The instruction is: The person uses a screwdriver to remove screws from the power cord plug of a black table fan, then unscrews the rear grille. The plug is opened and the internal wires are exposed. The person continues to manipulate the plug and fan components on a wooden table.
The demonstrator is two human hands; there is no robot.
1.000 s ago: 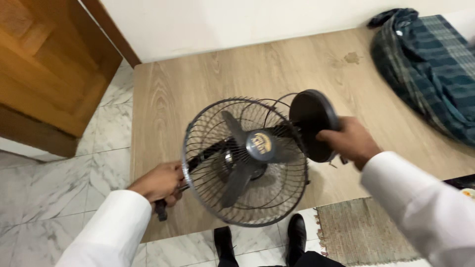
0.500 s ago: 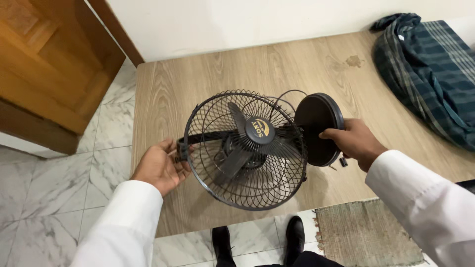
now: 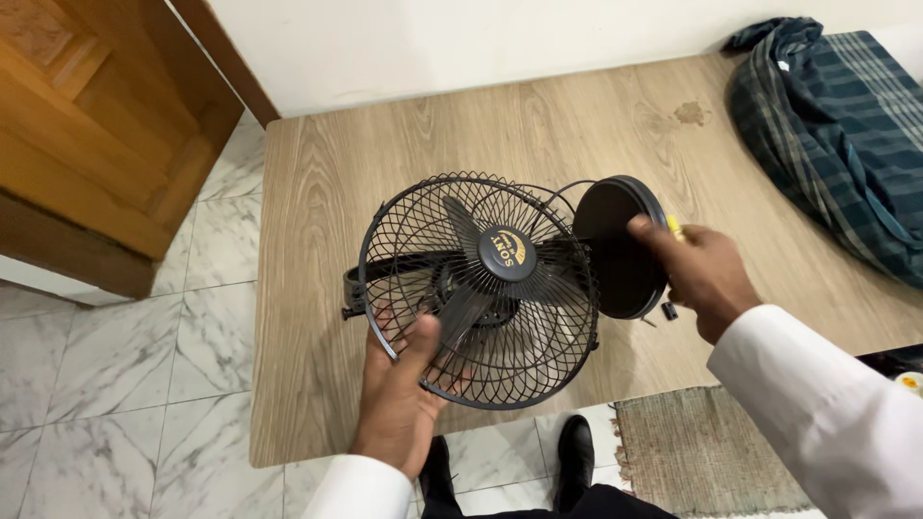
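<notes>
**One fan, two hands on it**

One black wire-caged fan, held above one pale wooden tabletop. Left hand cupped under the cage's lower rim, thumb hooked over the wires. Right hand closed around one round black base. Off to the right, one crumpled blue plaid cloth. Below, two black shoes, one woven mat, marble tiles.

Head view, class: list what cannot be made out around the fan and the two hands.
- Fan motor and rear: hidden behind the grille and blades.
- Left hand fingers: behind the grille, only the thumb shows.
- Right hand palm side: hidden against the round base.
- Yellow item by the right hand: too small to identify.
- Plaid cloth: cut off by the right edge.
</notes>
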